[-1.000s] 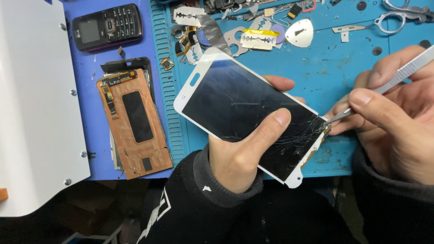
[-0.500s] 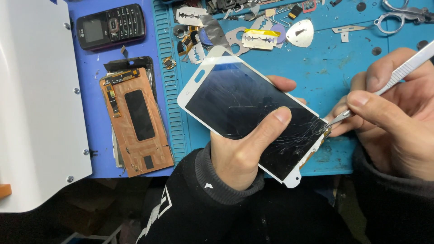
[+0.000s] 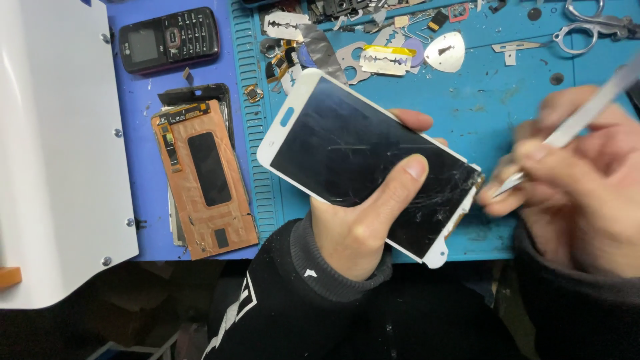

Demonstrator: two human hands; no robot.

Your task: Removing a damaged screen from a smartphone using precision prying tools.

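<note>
The left hand [image 3: 360, 227] holds the cracked white phone screen [image 3: 370, 160] in a tight grip above the blue desk [image 3: 507, 100], the right hand [image 3: 580, 180] pinches thin tweezers [image 3: 567, 130] by its broken corner, and the glass is not off yet.

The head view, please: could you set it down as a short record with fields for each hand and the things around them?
left hand: left hand grips a white-framed smartphone screen with cracked black glass, thumb across the glass
right hand: right hand, blurred, holds silver metal tweezers, tip at the screen's cracked lower corner
surface: blue work mat
left of screen: copper-backed display panel; black keypad phone; white machine casing
top of mat: razor blades, silver scissors, small parts
</note>
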